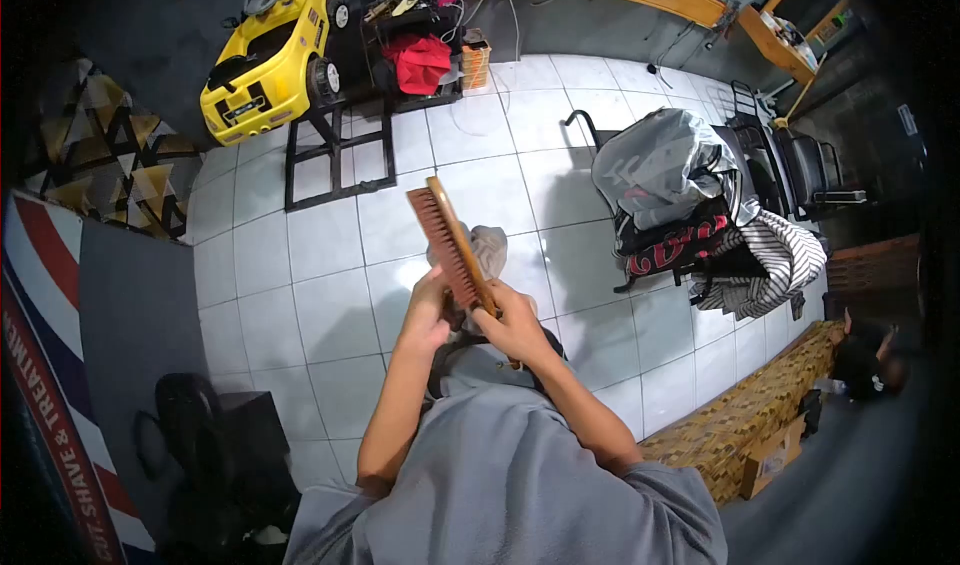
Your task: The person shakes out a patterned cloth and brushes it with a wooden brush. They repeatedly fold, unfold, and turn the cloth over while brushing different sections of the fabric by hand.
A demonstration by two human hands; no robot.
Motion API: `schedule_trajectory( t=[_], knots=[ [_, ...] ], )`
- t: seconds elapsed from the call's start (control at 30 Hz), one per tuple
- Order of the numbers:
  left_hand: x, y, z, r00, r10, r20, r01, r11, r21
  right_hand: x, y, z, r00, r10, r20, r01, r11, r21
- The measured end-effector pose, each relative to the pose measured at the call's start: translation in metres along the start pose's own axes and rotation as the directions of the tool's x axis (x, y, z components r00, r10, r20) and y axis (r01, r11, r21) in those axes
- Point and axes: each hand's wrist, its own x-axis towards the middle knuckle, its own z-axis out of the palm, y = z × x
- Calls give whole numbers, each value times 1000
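A long wooden brush [463,248] with reddish-brown bristles slants up in front of my body, its bristle side turned left. My right hand [514,323] is closed round the lower end of its wooden back. Close against the lower bristles, my left hand [428,310] has its fingers curled; whether they grip the bristles or something small among them is hidden. Behind the brush, a greyish-beige shape [489,249] shows near my feet, partly covered.
A black metal frame [340,190] lies on the white tiled floor [330,315], near a yellow toy car [262,70]. To the right stands a chair piled with a clear plastic cover [660,160] and striped cloth [775,265]. A woven-surfaced bench [740,405] runs along the lower right, with a person [868,360] beyond.
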Motion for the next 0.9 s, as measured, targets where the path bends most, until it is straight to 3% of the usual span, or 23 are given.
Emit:
schedule_trajectory(
  t=[0.1,0.13,0.27,0.3,0.37,0.4,0.47,0.5,0.57,0.67,0.8,0.83,0.9],
  knots=[
    [-2,18,-1,991,124,47,-127,989,78,-1,6,23,996,67,51,-77,971,226],
    [-4,31,9,997,73,-25,-70,992,103,-2,8,30,996,49,77,-68,963,262],
    [-4,59,22,988,130,-87,-130,991,13,-7,-7,43,995,32,95,-65,929,364],
    [0,60,20,971,239,16,-240,971,14,-7,-3,44,995,74,59,-91,925,368],
    [16,68,21,944,330,-16,-327,940,99,-7,5,48,987,158,-13,-141,913,384],
    [15,76,27,942,332,42,-333,942,31,-4,7,43,975,220,-41,-192,917,349],
    [18,82,32,924,376,73,-381,920,87,2,31,34,938,305,-165,-269,941,206],
    [20,84,35,913,399,85,-406,907,113,10,31,25,891,429,-149,-366,873,321],
    [19,89,47,886,450,109,-463,853,240,19,13,-7,848,528,39,-447,674,588],
    [23,92,57,840,488,237,-539,703,465,34,-25,-47,954,295,53,-254,702,665],
    [24,90,100,790,582,195,-574,588,570,48,-80,-74,999,13,-47,29,606,795],
    [24,90,112,724,649,234,-623,469,626,52,-77,-76,1000,-7,27,-19,547,837],
    [26,89,137,574,748,332,-678,208,705,63,-47,-70,992,28,122,-110,659,744]
  ],
)
